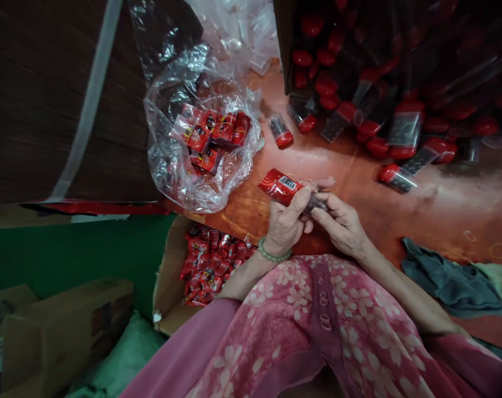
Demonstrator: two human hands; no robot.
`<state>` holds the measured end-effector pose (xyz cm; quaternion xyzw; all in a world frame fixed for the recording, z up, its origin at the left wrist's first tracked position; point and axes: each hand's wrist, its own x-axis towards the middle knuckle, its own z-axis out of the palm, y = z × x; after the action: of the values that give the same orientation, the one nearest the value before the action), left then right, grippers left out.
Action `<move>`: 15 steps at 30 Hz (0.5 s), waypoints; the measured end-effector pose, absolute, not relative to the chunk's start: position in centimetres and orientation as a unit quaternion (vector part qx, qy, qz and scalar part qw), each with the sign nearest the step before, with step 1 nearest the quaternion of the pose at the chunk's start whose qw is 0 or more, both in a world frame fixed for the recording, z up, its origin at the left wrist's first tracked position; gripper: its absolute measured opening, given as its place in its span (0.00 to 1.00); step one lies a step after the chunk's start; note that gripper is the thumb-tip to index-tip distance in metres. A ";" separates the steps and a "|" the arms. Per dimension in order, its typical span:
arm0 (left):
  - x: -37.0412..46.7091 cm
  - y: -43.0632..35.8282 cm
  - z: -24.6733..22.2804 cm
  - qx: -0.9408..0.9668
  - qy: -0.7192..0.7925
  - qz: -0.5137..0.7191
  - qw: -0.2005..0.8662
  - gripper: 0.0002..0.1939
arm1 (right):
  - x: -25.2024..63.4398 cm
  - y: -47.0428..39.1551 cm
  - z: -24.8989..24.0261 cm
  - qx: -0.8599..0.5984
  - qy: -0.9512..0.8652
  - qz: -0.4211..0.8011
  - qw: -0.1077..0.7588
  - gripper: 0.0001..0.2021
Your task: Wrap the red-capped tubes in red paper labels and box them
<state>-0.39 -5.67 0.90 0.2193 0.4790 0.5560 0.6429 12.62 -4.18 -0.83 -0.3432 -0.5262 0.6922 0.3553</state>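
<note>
Above the red tabletop, my left hand (285, 222), with a green bead bracelet on its wrist, is closed on a red printed sleeve (276, 186) with a white barcode. My right hand (343, 225) pinches a clear tube (316, 205) with dark contents at the sleeve's right end. The two pieces meet between my hands; fingers hide how far the tube sits inside. Just beyond lies a clear tube with a red cap (282, 135). To the left, an open clear plastic bag (221, 196) holds several red printed packs (199, 138).
Many red-capped tubes (406, 130) spill from a dark box at the back right. Below the table edge at left, a cardboard box (168, 271) holds many red packs. A dark cloth (445, 279) lies at right. Empty clear tubes (259, 61) sit at the back.
</note>
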 end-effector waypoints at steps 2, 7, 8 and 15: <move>-0.2 -5.5 1.0 0.226 0.470 0.555 0.647 0.22 | 12.6 -4.2 -0.8 -0.344 -0.537 0.677 0.367 0.13; -0.4 -4.9 1.0 0.248 0.475 0.578 0.615 0.28 | 12.7 -4.0 -0.3 -0.358 -0.561 0.655 0.357 0.11; -0.4 -4.9 0.9 0.248 0.480 0.580 0.609 0.29 | 12.7 -3.9 -0.3 -0.360 -0.563 0.654 0.355 0.11; 0.6 -5.4 0.2 0.201 0.472 0.583 0.630 0.21 | 12.4 -3.8 -0.5 -0.394 -0.634 0.561 0.357 0.11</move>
<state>0.55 -5.38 0.16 0.2010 0.4715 0.5833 0.6301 12.39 -3.81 -0.47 -0.3941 -0.6342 0.5612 0.3572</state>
